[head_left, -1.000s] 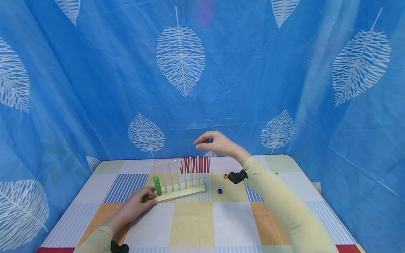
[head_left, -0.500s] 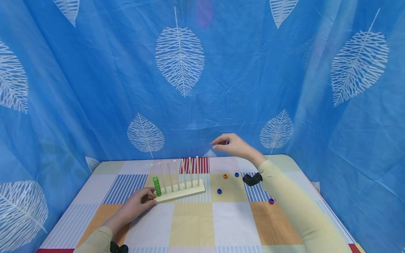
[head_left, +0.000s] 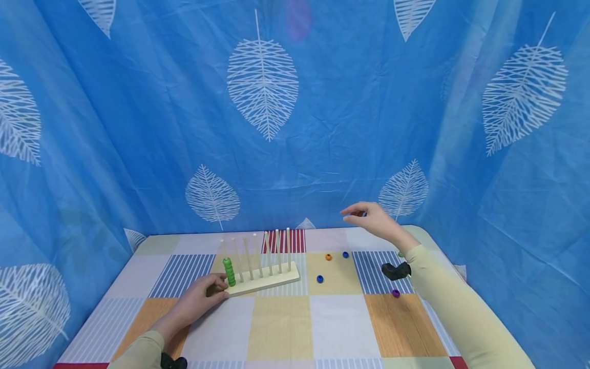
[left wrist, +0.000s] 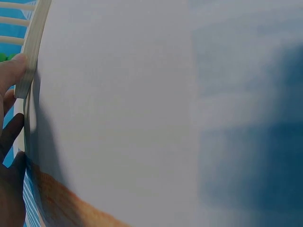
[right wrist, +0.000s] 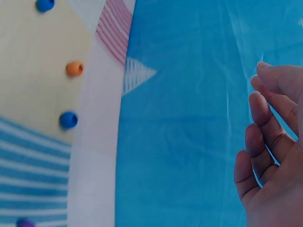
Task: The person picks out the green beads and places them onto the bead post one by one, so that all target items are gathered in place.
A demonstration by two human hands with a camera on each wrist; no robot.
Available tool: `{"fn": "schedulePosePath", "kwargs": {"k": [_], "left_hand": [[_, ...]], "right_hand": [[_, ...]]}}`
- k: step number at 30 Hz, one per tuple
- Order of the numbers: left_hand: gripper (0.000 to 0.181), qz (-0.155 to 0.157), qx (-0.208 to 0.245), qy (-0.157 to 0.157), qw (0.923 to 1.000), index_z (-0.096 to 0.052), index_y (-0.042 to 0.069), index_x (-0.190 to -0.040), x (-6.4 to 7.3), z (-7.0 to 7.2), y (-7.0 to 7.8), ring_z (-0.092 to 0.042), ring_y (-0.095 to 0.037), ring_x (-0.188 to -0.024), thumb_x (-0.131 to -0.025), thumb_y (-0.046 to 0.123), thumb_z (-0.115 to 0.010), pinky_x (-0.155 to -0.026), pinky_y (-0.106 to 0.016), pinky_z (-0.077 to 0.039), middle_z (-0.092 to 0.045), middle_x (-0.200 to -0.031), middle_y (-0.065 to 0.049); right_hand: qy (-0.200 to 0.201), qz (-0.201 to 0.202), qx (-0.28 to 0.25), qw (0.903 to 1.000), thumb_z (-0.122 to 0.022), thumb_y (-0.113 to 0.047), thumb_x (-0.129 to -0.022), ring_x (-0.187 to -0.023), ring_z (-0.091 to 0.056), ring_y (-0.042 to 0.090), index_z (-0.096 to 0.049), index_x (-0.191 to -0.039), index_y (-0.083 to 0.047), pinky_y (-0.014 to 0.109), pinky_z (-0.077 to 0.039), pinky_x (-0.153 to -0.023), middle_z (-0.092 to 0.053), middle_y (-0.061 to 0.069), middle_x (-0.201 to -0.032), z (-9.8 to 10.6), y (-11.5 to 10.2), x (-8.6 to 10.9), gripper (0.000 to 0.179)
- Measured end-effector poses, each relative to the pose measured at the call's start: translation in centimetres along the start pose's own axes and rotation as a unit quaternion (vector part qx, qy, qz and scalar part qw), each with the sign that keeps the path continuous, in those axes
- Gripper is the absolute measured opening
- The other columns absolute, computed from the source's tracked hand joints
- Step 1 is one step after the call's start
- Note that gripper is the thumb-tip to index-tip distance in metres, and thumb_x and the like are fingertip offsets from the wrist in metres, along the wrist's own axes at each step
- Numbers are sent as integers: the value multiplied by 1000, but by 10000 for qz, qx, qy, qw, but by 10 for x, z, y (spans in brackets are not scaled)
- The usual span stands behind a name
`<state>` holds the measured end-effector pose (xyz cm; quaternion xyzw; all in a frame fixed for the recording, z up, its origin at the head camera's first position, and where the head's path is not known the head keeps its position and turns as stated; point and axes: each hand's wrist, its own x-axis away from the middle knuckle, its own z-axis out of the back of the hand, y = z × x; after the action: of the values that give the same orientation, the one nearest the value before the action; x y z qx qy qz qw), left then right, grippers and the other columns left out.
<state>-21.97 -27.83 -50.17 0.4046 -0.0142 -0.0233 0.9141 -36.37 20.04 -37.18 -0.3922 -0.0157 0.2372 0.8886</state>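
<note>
A pale wooden peg board (head_left: 272,280) with a row of upright pegs stands on the table, left of centre. Green beads (head_left: 229,271) are stacked on its leftmost peg. My left hand (head_left: 200,300) grips the board's left end; in the left wrist view the thumb (left wrist: 14,71) presses on the board's edge (left wrist: 31,52). High over the table's back right, my right hand (head_left: 371,219) hangs in the air, fingers loosely bent. Nothing shows between its fingertips in the right wrist view, where an orange bead (right wrist: 74,68) and blue bead (right wrist: 68,119) lie apart from it.
Loose on the cloth right of the board lie an orange bead (head_left: 329,257), a blue bead (head_left: 320,279), another blue bead (head_left: 345,254) and a purple bead (head_left: 396,293). A green bead (head_left: 400,254) peeks out by the right forearm. A blue curtain (head_left: 322,128) encloses the table.
My right hand has swung rightward from above the board's right end, sinking slightly. The far blue bead and the purple bead have come into sight. The left hand and board stayed put.
</note>
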Motion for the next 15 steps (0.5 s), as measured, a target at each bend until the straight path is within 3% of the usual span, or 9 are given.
{"fn": "schedulePosePath", "kwargs": {"k": [7, 15], "left_hand": [[12, -30, 14, -15, 10000, -69, 20, -97, 1, 1, 1, -50, -41, -134, -91, 19, -79, -113, -62, -35, -61, -140, -13], [12, -109, 42, -18, 9999, -68, 21, -97, 1, 1, 0, -50, -41, -134, -92, 20, -79, -113, -61, -37, -61, -140, -13]], "right_hand": [[150, -260, 27, 9995, -67, -36, -101, -93, -58, 27, -71, -127, -15, 39, -51, -75, -66, 6, -110, 8, 26, 17, 34], [346, -516, 68, 9980, -66, -33, -102, -94, -56, 27, -70, -128, -9, 37, -50, -74, -67, 10, -114, 2, 59, 39, 36]]}}
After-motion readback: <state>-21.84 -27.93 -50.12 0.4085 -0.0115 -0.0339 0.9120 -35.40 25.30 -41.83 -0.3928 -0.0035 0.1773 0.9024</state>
